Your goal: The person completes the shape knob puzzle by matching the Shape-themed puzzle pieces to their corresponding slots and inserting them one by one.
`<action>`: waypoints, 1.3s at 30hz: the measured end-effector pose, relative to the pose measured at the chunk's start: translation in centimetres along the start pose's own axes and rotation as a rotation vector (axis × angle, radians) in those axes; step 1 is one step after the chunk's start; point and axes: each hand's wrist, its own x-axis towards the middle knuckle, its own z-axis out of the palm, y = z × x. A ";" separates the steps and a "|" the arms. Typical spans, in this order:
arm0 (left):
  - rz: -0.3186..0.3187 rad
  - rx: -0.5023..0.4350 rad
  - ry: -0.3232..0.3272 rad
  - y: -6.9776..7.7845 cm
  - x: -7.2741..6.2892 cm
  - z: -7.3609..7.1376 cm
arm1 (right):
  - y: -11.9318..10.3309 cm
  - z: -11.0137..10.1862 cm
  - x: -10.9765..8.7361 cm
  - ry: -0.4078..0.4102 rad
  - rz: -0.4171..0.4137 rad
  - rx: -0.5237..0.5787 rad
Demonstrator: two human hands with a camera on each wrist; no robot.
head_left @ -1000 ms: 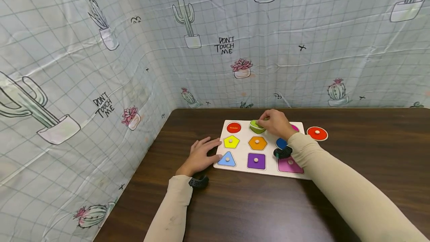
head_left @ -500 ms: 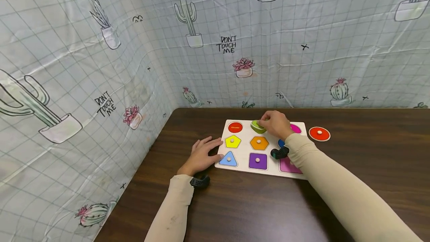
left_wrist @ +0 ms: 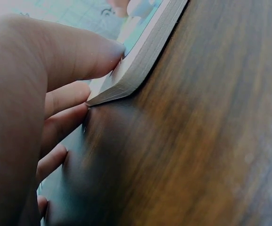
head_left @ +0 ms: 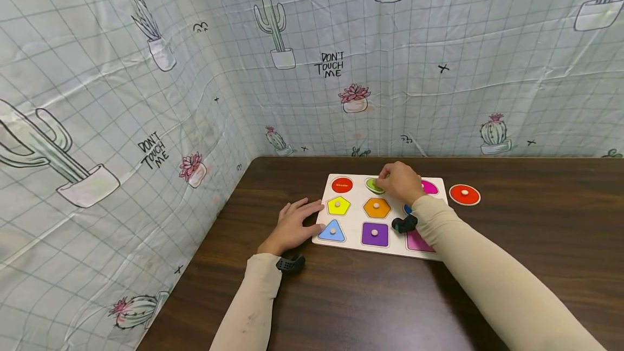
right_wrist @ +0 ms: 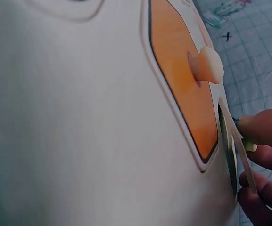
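A white knob puzzle board (head_left: 353, 215) lies on the table with coloured shapes in it. My right hand (head_left: 403, 182) pinches the knob of a green puzzle piece (head_left: 372, 186) at the board's far side. In the right wrist view this piece (right_wrist: 243, 157) is tilted, one end at its recess and the other raised, fingertips under the raised end. My left hand (head_left: 291, 227) rests at the board's left edge, fingers spread. Its thumb (left_wrist: 88, 54) lies on the near left corner in the left wrist view. My right forearm covers part of the board's right side.
A red oval piece (head_left: 465, 195) with a knob lies on the table right of the board. A red circle (head_left: 342, 184) on the board shows printed lettering and no knob. A patterned sheet (head_left: 302, 102) hangs behind and left of the table (head_left: 341, 297).
The green piece has come down closer to the board, with less of its edge showing. My right hand stays on its knob; my left hand keeps its place at the board.
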 end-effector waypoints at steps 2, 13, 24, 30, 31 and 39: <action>-0.002 0.000 -0.001 0.0 0.0 0.0 | 0.0 0.1 0.0 0.001 0.005 -0.008; -0.005 -0.004 0.003 0.0 0.0 0.0 | -0.2 0.3 -0.1 0.012 0.006 -0.035; -0.009 0.001 0.006 0.0 0.1 0.1 | -0.6 0.1 -0.3 0.011 0.002 -0.067; -0.013 0.004 0.003 0.0 0.2 0.1 | -0.7 0.0 0.1 0.001 -0.012 -0.092; -0.016 0.002 0.000 0.0 0.2 0.1 | -0.7 0.0 0.1 0.000 -0.009 -0.093; -0.010 -0.005 0.004 -0.1 0.2 0.2 | -0.7 0.1 0.0 -0.008 0.004 -0.092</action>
